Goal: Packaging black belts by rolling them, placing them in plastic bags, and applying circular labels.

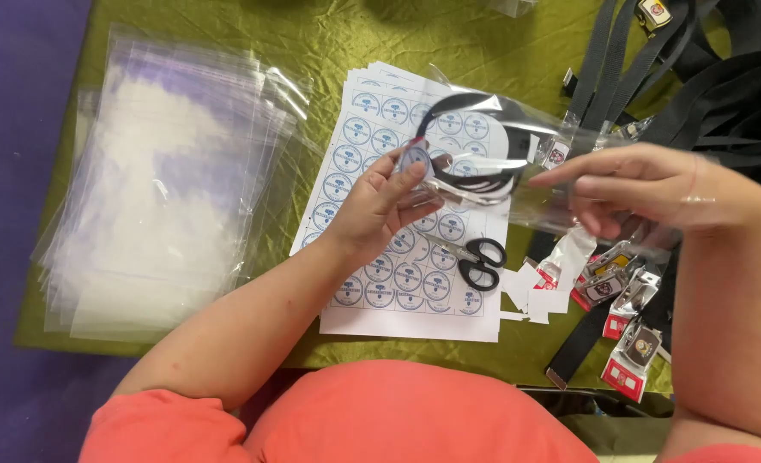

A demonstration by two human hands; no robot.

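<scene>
Both hands pinch things: the left hand (379, 208) a round sticker (414, 159), the right hand (646, 189) a clear bag (518, 171) holding a black strap (475, 141).

Wrinkled olive-green cloth (312, 34) over purple surface (12, 129); even light.

A clear plastic bag (518, 163) holding a coiled black belt (475, 141), held level above the sticker sheets (398, 283); a round blue-and-white sticker (415, 159) touches its left end.
</scene>
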